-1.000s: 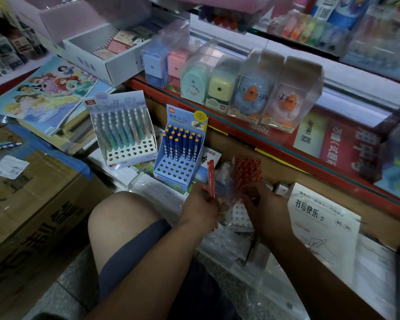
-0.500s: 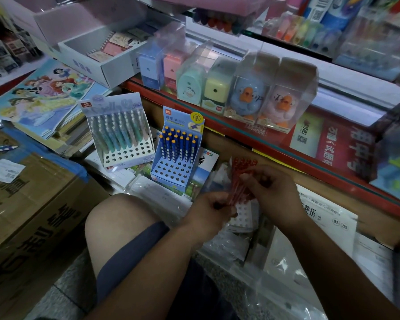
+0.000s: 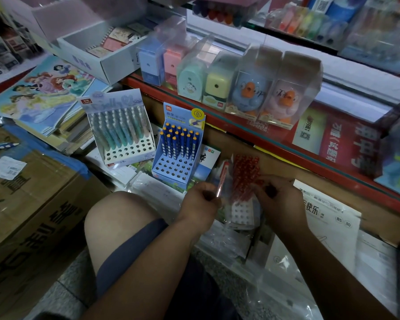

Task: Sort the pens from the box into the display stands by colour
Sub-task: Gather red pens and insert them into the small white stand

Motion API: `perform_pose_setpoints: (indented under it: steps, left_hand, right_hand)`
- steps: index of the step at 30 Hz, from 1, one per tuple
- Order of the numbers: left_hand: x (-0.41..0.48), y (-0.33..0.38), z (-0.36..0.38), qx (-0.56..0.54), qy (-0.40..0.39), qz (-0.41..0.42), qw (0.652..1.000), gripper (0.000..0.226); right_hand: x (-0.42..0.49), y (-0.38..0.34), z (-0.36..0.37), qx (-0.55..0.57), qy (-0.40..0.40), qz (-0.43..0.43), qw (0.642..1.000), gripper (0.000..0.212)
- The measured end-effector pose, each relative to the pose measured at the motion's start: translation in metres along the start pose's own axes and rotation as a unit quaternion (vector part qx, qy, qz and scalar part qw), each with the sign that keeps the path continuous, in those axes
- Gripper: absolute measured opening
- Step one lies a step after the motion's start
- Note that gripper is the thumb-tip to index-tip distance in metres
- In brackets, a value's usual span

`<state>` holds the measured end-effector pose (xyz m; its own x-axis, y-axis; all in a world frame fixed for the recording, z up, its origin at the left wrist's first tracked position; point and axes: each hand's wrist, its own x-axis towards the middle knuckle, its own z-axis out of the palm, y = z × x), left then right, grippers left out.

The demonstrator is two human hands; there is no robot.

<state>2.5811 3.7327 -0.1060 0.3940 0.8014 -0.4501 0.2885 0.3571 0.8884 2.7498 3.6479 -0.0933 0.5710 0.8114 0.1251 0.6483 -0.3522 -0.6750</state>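
My left hand (image 3: 200,200) pinches one red pen (image 3: 221,179) by its lower end, just below the centre of the frame. The pen stands nearly upright, tilted a little to the right, with its cap end up. My right hand (image 3: 281,200) is right of centre, fingers curled against the right side of the red stand (image 3: 241,211). I cannot tell whether it grips the stand itself or one of the red pens (image 3: 246,174) already standing in it. The two hands are close, with only the stand between them.

The pen looks light, thin and stiff, so it should need almost no force. Its barrel seems smooth plastic and could slip or spin between my fingertips. I judge a hold near the middle would steer the tip better than my low pinch. The holes in the stand's white base are small and close together, so the tip has to go in straight. The stand looks like light card, and the loose plastic wrap (image 3: 224,241) under it looks slick, so it may slide or tip unless my right hand steadies it.

The blue stand (image 3: 171,168) and the pastel stand (image 3: 129,153), left of centre, hold other colours, so this pen belongs in neither.
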Motion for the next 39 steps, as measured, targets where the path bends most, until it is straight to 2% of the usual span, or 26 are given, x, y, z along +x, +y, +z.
perform_pose_setpoints:
  steps: [9,13,17,20,24,25,28,30,34,37,39]
  left_hand:
    - [0.004,-0.001,0.0,-0.011,0.004,0.0,1.0,0.019]
    - [0.004,-0.002,0.001,-0.005,-0.001,0.002,1.0,0.022]
    - [0.005,-0.003,0.001,0.004,-0.003,0.001,1.0,0.021]
    - [0.008,-0.005,0.002,0.019,-0.006,0.01,1.0,0.024]
    - [0.008,-0.005,0.008,0.019,-0.054,0.048,0.997,0.024]
    - [0.008,-0.004,0.01,0.022,-0.068,0.058,0.996,0.021]
    - [0.006,-0.003,0.017,0.019,-0.101,0.082,0.991,0.015]
    - [0.009,-0.004,0.019,0.011,-0.106,0.08,0.991,0.022]
    - [0.021,-0.017,0.018,0.115,-0.063,0.076,0.988,0.029]
    - [0.023,-0.019,0.02,0.21,-0.074,0.062,0.973,0.046]
    - [0.026,-0.023,0.021,0.218,-0.105,0.067,0.968,0.05]
  right_hand:
    - [-0.007,0.001,0.019,-0.034,-0.021,-0.023,0.999,0.013]
    - [-0.011,0.004,0.027,-0.057,-0.033,0.026,0.997,0.021]
    - [-0.007,0.005,0.021,-0.083,-0.059,0.017,0.995,0.015]
    - [-0.004,-0.001,0.005,-0.036,-0.054,0.037,0.997,0.01]
    - [-0.005,-0.026,-0.017,0.156,-0.047,0.044,0.986,0.009]
    - [-0.006,-0.032,-0.02,0.176,-0.053,0.033,0.982,0.011]
    - [-0.008,-0.04,-0.023,0.146,-0.057,0.0,0.988,0.022]
    - [-0.008,-0.038,-0.026,0.133,-0.026,0.006,0.991,0.016]
    - [-0.004,-0.023,-0.037,0.149,0.072,0.025,0.986,0.007]
    - [-0.003,-0.011,-0.041,0.116,0.077,0.027,0.99,0.007]
    - [-0.003,-0.004,-0.037,0.084,0.064,0.027,0.994,0.008]
